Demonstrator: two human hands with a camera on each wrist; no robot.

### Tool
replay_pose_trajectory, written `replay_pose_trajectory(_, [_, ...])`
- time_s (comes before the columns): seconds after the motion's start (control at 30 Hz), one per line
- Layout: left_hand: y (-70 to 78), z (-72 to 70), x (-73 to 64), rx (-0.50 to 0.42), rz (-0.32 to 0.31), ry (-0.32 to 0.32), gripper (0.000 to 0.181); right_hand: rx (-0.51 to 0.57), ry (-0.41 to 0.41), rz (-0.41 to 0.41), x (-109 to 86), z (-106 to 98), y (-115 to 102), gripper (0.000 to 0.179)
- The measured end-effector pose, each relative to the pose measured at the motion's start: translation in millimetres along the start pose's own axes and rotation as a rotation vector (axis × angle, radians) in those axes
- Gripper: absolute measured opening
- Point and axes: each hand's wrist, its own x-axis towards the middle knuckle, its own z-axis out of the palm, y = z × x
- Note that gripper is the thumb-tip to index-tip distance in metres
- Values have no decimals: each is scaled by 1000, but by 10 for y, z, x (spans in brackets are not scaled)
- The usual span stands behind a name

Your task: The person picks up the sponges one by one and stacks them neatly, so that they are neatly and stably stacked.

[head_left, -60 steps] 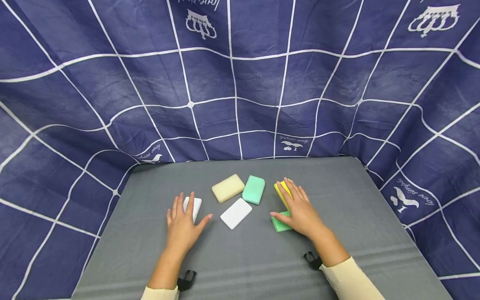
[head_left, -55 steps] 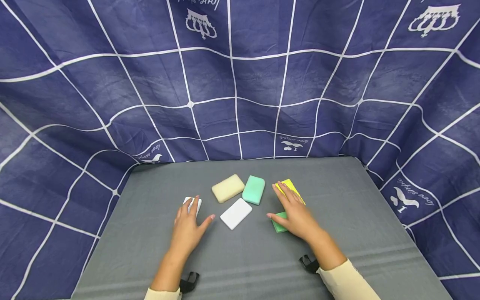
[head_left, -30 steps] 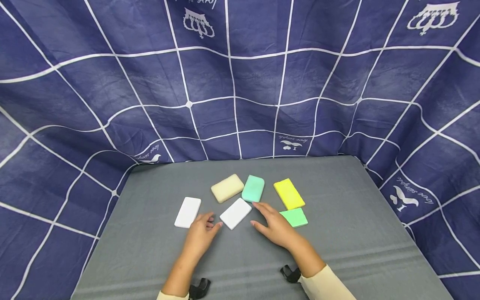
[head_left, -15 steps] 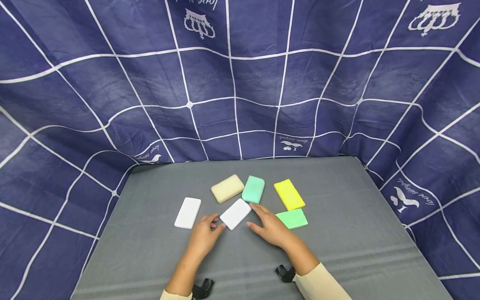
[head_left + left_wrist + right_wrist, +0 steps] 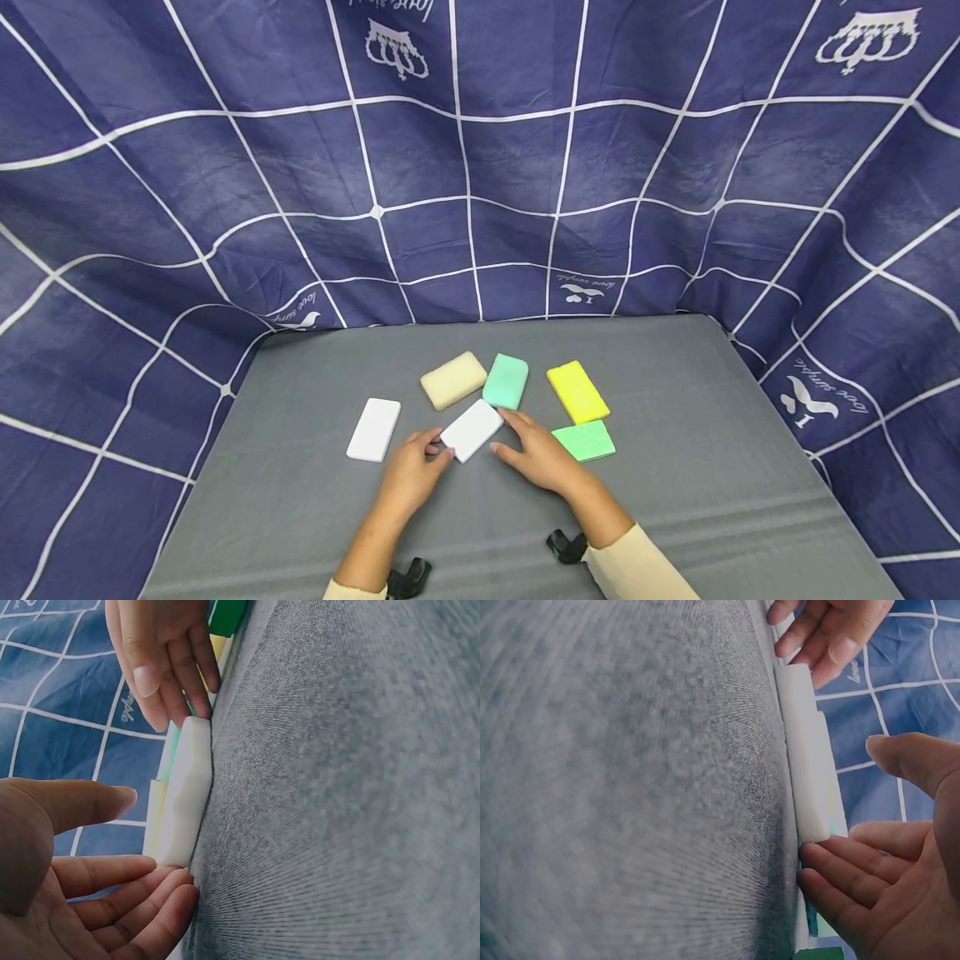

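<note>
A white rectangular block, sponge-like (image 5: 472, 431), lies at a slant in the middle of the grey table, between both hands. At its left end, my left hand (image 5: 411, 475) touches it with loosely bent fingertips; the thumb stands apart from the block in the left wrist view. From the right, my right hand (image 5: 546, 457) has its fingertips at the opposite end, fingers fairly straight and thumb spread away. In the right wrist view the white block (image 5: 804, 750) lies flat on the cloth, its end against the right fingertips (image 5: 817, 851).
Behind it lie a cream sponge (image 5: 453, 381) and a mint-green sponge (image 5: 506, 382). To the right are a yellow sponge (image 5: 578, 392) and a green one (image 5: 585, 440). Another white block (image 5: 373, 429) lies left. A blue checked curtain (image 5: 480, 167) surrounds the table (image 5: 675, 400).
Both hands have moved inward, the left from over the left white block, the right from over the yellow and green sponges, to the middle white block's two ends. The blocks appear unmoved.
</note>
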Motion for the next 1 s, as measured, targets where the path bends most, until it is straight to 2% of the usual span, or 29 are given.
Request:
replay_pose_trajectory(0.23, [-5,0,23,-57,23,-12,42,28,43,16,1,1,-1,60])
replay_pose_trajectory(0.5, [-4,31,66,-156,-15,-68,52,58,101,-28,-2,3,-7,53])
replay_pose_trajectory(0.73, [-5,62,82,-193,-25,-104,61,72,116,-16,-30,28,8,55])
replay_pose_trajectory(1.0, [-19,101,57,-258,-30,-107,62,73,159,-30,-83,49,18,56])
